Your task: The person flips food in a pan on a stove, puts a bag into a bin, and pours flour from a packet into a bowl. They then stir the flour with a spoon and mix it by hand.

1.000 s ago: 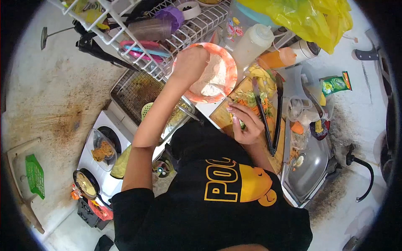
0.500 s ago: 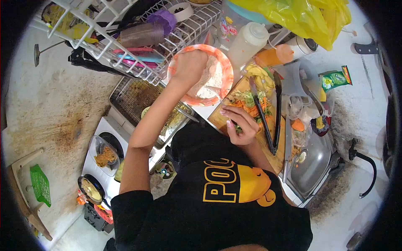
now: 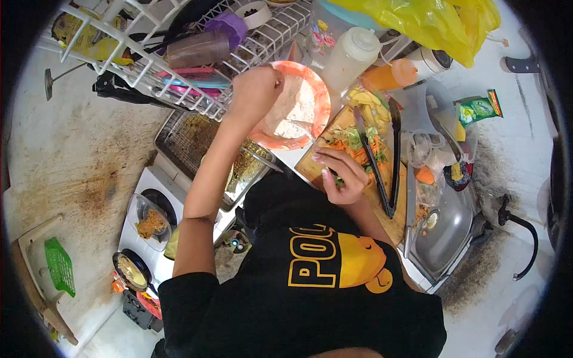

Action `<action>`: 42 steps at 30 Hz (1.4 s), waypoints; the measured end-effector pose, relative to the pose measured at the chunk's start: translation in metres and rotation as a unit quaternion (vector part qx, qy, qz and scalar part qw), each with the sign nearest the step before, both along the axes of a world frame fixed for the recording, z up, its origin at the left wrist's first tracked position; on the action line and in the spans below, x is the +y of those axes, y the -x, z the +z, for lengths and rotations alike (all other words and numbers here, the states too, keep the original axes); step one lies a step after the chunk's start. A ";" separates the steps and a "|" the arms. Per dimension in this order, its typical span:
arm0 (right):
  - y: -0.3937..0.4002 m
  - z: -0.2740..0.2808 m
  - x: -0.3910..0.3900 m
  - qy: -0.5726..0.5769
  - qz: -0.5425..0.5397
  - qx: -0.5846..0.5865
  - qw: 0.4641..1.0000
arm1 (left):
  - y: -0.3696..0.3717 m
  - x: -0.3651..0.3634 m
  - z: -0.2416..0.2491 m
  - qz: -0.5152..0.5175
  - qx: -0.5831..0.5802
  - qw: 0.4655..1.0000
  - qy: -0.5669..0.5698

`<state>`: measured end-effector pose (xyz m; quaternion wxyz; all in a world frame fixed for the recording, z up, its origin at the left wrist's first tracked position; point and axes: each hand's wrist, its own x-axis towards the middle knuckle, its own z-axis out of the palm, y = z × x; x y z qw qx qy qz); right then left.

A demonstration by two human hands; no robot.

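Observation:
My left hand (image 3: 253, 92) is closed in a fist over the left rim of an orange-and-white bowl (image 3: 322, 98). White powder like flour (image 3: 292, 113) lies in the bowl. What the fingers hold, if anything, is hidden. My right hand (image 3: 345, 178) hovers at the near edge of a wooden cutting board (image 3: 310, 167), fingers loosely bent and thumb apart, with nothing visible in it. Beside it on the board are shredded vegetables (image 3: 373, 143), orange and green, and black tongs (image 3: 395, 161). Yellow slices (image 3: 370, 107) sit at the board's far end.
A white wire rack (image 3: 268, 45) with dishes stands far left, above a metal tray (image 3: 179, 137). Bottles (image 3: 352, 56) and a yellow bag (image 3: 418, 24) are at the back. A knife (image 3: 410, 203) lies by the sink (image 3: 441, 232). The stove (image 3: 161, 197) is left.
My left hand has moved left, from over the powder to the bowl's rim, showing more of the powder. My right hand has hardly moved.

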<state>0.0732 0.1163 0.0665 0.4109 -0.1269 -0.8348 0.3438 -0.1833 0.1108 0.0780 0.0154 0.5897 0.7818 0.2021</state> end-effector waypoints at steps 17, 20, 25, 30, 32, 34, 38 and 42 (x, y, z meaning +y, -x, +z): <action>-0.010 0.010 0.006 0.034 -0.001 -0.053 0.998 | -0.005 -0.013 0.010 0.064 -0.172 0.975 -0.127; -0.015 0.008 0.013 0.054 -0.009 -0.037 0.998 | -0.011 -0.020 0.018 0.072 -0.188 0.975 -0.096; -0.019 0.010 0.020 0.105 -0.067 -0.036 0.992 | -0.011 -0.026 0.006 0.073 -0.213 0.971 -0.077; -0.020 0.008 0.022 0.112 -0.079 -0.028 0.990 | -0.014 -0.037 0.004 0.077 -0.153 0.982 -0.077; -0.019 0.006 0.022 0.111 -0.084 -0.024 0.990 | -0.017 -0.042 0.008 0.082 -0.149 0.982 -0.078; -0.019 0.004 0.020 0.122 -0.083 -0.021 0.989 | -0.019 -0.048 0.012 0.087 -0.145 0.983 -0.078; -0.018 0.003 0.020 0.135 -0.094 -0.024 0.986 | -0.022 -0.059 0.016 0.116 -0.112 0.983 -0.090; -0.018 0.006 0.025 0.126 -0.108 -0.027 0.986 | -0.024 -0.071 0.012 0.131 -0.136 0.973 -0.129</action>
